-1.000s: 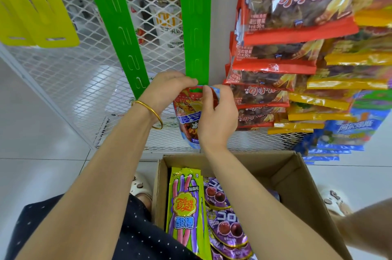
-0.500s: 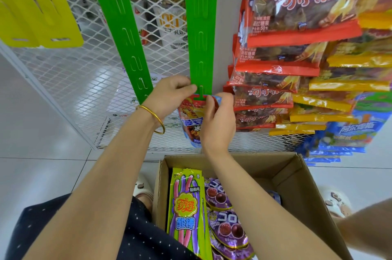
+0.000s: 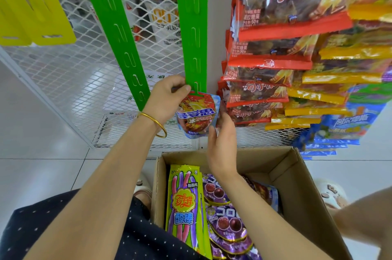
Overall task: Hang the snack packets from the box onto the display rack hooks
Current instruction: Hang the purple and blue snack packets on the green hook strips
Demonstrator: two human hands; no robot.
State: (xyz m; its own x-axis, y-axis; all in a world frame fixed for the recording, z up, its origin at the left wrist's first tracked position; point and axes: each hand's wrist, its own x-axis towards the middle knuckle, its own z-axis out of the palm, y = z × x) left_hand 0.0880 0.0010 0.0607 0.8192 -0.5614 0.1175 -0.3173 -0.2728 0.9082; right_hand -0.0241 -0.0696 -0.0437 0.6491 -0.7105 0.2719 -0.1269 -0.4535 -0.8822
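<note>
At the bottom of the green plastic hanging strip [image 3: 195,26], a small shiny red-and-blue snack packet [image 3: 196,115] sits on a green hook [image 3: 196,92]. Left hand [image 3: 167,100] pinches its top corner with curled fingers. Right hand [image 3: 221,145] is flat and open, touching its side. It looks light, soft and slippery. Best to hold the flat top edge.

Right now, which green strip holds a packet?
The upright right green strip; the red-and-blue packet hangs from its lowest hook. The slanted left strip is bare.
</note>
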